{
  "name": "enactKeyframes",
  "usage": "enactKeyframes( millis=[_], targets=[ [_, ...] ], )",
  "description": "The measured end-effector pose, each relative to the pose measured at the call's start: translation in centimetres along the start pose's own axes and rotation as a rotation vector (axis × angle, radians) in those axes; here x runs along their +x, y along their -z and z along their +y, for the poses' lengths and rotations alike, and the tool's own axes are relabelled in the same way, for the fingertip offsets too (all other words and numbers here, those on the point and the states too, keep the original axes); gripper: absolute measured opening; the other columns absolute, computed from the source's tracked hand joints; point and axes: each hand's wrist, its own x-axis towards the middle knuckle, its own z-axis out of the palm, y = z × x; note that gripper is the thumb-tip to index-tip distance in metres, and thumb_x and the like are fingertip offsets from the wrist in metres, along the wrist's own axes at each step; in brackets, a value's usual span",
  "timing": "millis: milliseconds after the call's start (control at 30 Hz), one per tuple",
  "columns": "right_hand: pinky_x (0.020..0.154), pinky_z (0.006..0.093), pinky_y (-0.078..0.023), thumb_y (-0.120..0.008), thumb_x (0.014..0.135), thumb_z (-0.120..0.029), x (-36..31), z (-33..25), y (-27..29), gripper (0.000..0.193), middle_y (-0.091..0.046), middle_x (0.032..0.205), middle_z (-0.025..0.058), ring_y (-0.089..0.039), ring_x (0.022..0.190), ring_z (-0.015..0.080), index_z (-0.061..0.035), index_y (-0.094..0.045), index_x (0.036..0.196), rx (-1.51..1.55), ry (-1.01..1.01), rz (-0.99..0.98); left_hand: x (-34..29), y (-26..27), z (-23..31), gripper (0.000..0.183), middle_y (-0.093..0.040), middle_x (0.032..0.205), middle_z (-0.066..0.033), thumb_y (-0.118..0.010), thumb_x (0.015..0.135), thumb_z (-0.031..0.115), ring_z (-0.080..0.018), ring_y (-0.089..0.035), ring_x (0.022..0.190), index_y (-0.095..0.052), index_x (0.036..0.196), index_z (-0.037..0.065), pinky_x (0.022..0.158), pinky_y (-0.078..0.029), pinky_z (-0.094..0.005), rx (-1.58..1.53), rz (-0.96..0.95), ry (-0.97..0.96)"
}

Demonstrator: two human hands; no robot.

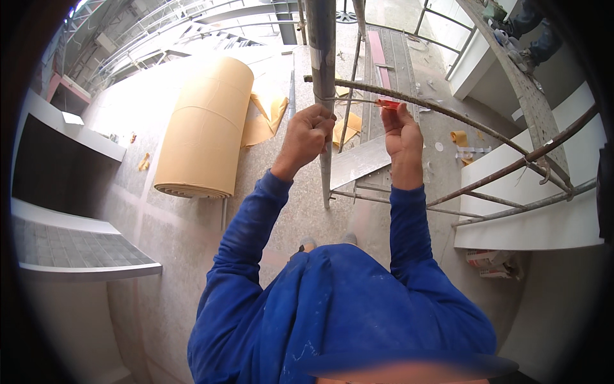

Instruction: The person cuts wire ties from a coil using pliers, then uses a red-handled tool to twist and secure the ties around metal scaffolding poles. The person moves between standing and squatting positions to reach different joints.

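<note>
A screwdriver [388,104] with a red handle is pinched in the fingers of my right hand [403,136]. Its thin metal shaft points left toward an upright metal scaffold pole [322,57]. Against the near left side of that pole, my left hand [308,136] is closed; what its fingers grip, if anything, is hidden. A ribbed steel bar [441,110] slants from the pole to the lower right, passing just above the screwdriver. Thin wire seems to circle the pole near the shaft's tip.
A big roll of tan sheet material [204,128] stands on the floor to the left, with torn tan scraps [265,121] beside it. A metal plank [361,161] lies beyond the pole. Upper right, another person's legs [527,38] are on a raised scaffold board [531,96].
</note>
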Motion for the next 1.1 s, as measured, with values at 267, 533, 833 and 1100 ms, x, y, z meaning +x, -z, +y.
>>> enactKeyframes(
  millis=[267, 533, 833, 1100],
  targets=[
    [0.08, 0.0352, -0.069, -0.064, 0.105, -0.007, -3.5, 0.0, -4.0, 0.016, -0.074, 0.105, 0.021, -0.077, 0.089, 0.03, 0.0077, -0.063, 0.113, -0.138, 0.274, 0.11, 0.7, 0.4, -1.5, 0.013, -0.063, 0.069, -0.0036, -0.062, 0.104, 0.009, -0.0084, -0.056, 0.055, -0.069, 0.101, -0.001, 0.05, -0.046, -0.0262, -0.011, -0.021, -0.043],
    [0.071, 0.0314, -0.07, -0.068, 0.103, -0.006, -5.0, 0.3, -4.2, 0.018, -0.072, 0.102, 0.0199, -0.076, 0.08, 0.0267, 0.0097, -0.063, 0.111, -0.179, 0.407, 0.153, 1.2, 1.0, -1.9, 0.015, -0.063, 0.072, -0.0018, -0.061, 0.104, 0.008, -0.008, -0.057, 0.059, -0.072, 0.099, -0.001, 0.053, -0.048, -0.0259, 0.072, -0.021, -0.076],
    [0.06, 0.03, -0.066, -0.067, 0.104, -0.009, -6.0, -0.6, -6.1, 0.02, -0.075, 0.087, 0.0175, -0.073, 0.064, 0.0205, 0.011, -0.069, 0.106, -0.525, 0.553, 0.228, 1.0, 0.8, -2.2, 0.014, -0.063, 0.073, -0.0016, -0.061, 0.104, 0.007, -0.0078, -0.057, 0.06, -0.071, 0.099, -0.001, 0.055, -0.048, -0.0256, -0.049, -0.06, -0.048],
    [0.06, 0.0291, -0.065, -0.071, 0.102, -0.01, -6.2, -1.1, -6.7, 0.02, -0.075, 0.086, 0.016, -0.073, 0.065, 0.0195, 0.0096, -0.07, 0.104, -0.641, 0.555, 0.23, 0.7, 0.1, -2.5, 0.015, -0.061, 0.069, -0.001, -0.062, 0.104, 0.008, -0.0073, -0.055, 0.059, -0.071, 0.097, -0.001, 0.053, -0.047, -0.0258, -0.118, -0.023, -0.051]
  ],
)
